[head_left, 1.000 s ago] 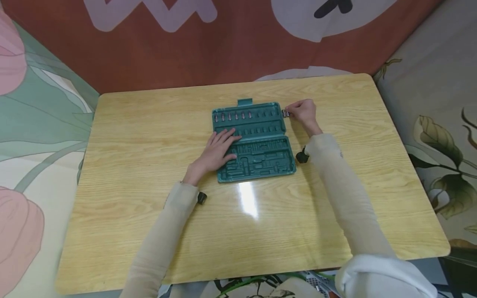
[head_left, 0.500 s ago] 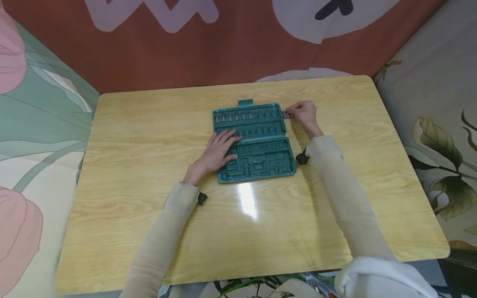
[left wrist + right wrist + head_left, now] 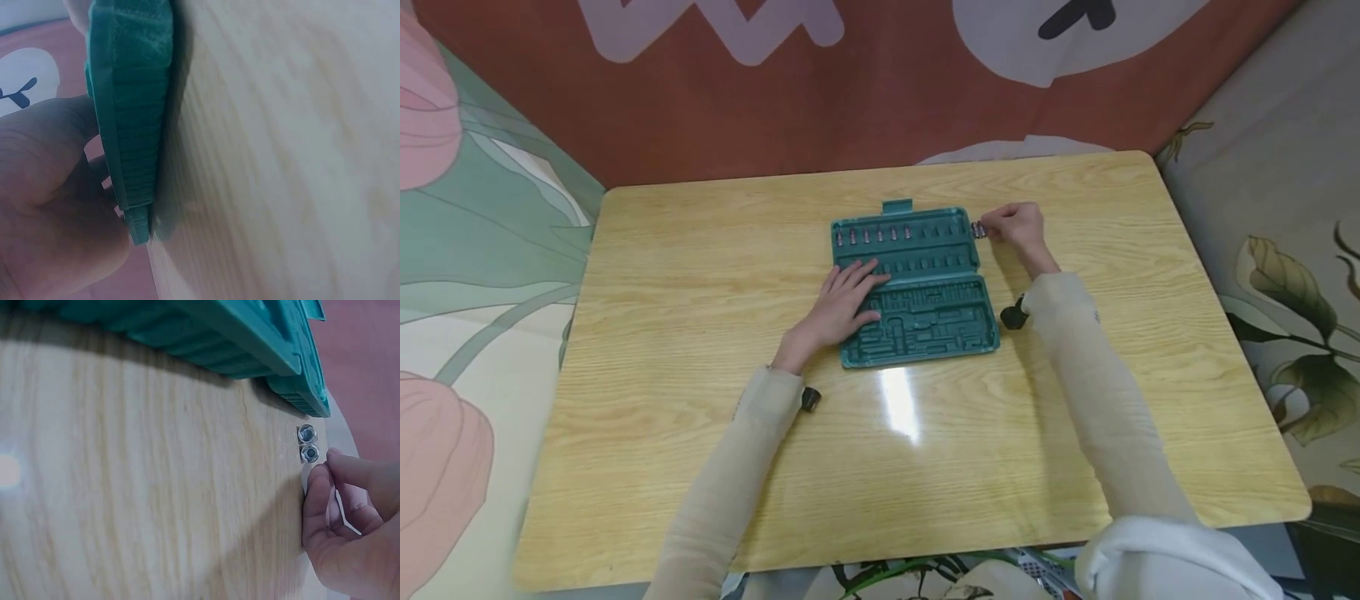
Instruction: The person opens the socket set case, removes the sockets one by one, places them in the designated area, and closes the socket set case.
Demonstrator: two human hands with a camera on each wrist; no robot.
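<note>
right hand (image 3: 1018, 229): fingers pinch a small metal strip of sockets (image 3: 307, 443) on the table (image 3: 700, 467), just right of the green case's (image 3: 917, 287) far corner, strip running along that edge | left hand (image 3: 842, 304): flat and relaxed on the case's left half | strip partly hidden

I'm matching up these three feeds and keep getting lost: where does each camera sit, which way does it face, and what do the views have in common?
Head: above, looking down at the table, open green case, both hands and sleeves.
Left wrist: low at the table surface, facing the case's edge; left hand pressed on it.
Right wrist: low, facing the case's corner and small metal sockets; right hand pinching beside them.
All three share the case and tabletop.
</note>
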